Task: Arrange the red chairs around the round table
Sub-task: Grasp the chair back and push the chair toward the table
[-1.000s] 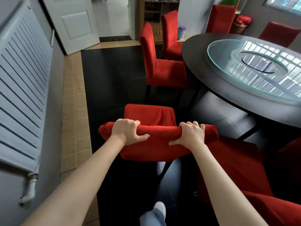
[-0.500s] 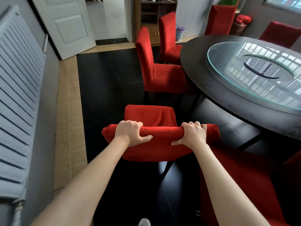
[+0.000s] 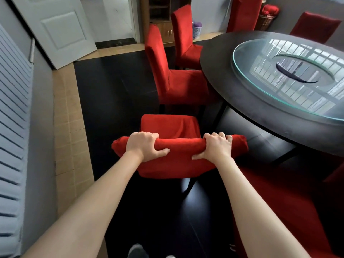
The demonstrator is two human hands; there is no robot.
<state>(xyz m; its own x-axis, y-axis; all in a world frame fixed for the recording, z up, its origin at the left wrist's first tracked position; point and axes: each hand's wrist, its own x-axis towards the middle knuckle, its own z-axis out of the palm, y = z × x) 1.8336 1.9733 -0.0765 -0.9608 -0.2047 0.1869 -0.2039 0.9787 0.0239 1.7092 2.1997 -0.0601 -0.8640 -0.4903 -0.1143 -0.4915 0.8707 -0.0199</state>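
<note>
Left hand: the left hand (image 3: 144,146) is wrapped over the top edge of the chair (image 3: 171,161) back, fingers curled over the far side, thumb pressed on the near face.
Right hand: the right hand (image 3: 216,147) grips the same top edge, further right, thumb on the near face.
Chair: red-covered, its seat pointing away from the person, standing on the dark floor (image 3: 111,101) just beside the table's near-left rim.
Table: the table (image 3: 232,94) is round and dark, with a glass turntable (image 3: 290,75) on top.
Other chairs: a second chair (image 3: 175,79) and a third chair (image 3: 186,38) stand at the table's left rim.
Surroundings: a radiator (image 3: 13,127) on the left wall; a white door (image 3: 55,28) beyond.
</note>
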